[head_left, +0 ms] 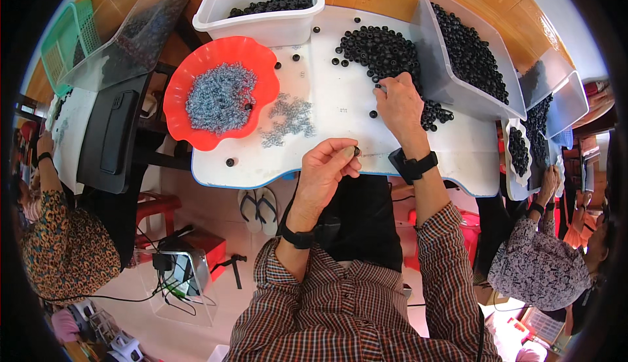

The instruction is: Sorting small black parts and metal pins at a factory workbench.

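Between the thumb and fingers of my left hand (327, 169) is a small round black wheel-like piece (356, 151), held over the table's near edge. My right hand (400, 105) reaches to the near side of a heap of the same black pieces (379, 49). Its fingertips are pinched together, with what looks like one black piece at them. Left of my hands stands a red scalloped bowl (176, 110) of small clear greyish plastic parts (221, 97). More clear parts (291, 118) lie loose on the white table (340, 123) beside the bowl.
A white tub (261, 23) of black pieces stands at the back, and a tall translucent bin (451, 84) of them at the right. Single black pieces lie scattered on the table. Other people work at tables on both sides; slippers (258, 208) and a stool are below.
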The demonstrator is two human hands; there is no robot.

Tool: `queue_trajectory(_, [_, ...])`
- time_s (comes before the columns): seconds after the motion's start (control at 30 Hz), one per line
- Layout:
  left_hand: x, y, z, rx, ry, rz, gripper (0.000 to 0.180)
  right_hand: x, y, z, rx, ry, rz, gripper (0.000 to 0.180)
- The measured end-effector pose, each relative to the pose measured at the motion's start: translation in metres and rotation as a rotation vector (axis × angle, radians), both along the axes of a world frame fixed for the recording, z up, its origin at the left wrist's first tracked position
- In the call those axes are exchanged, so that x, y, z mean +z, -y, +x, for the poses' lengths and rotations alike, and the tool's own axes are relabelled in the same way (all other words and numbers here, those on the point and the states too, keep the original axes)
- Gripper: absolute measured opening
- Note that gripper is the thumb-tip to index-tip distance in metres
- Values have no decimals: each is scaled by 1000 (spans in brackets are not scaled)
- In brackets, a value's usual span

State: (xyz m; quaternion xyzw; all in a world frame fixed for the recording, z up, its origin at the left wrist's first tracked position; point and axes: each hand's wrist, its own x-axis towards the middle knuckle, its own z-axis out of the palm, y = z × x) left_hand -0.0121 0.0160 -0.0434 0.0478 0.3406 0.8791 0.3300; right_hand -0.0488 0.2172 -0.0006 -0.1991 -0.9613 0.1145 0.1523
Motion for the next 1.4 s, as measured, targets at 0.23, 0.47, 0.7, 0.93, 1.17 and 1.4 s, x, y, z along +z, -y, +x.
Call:
queue_trajectory(0.23, [2,-1,0,2,-8,2,19,0,-1,-1,69,-13,-14,12])
queue_trajectory(0.47, [1,0,1,7,-6,-2,20,7,7,14,130,35,-31,13])
queue_trajectory(0.7, [2,-1,1,6,-15,-1,20,-1,8,12,168,-59,-18,17])
queue_trajectory(0.93, [0,0,2,12,-25,1,22,-9,1,8,301,-103,177,8])
queue_trajectory(1.17, [2,5,0,25,20,53,26,4,17,26,290,-263,-101,6])
queue_trajectory(1.4, [5,4,3,44,83,113,26,8,47,79,175,-221,-1130,19])
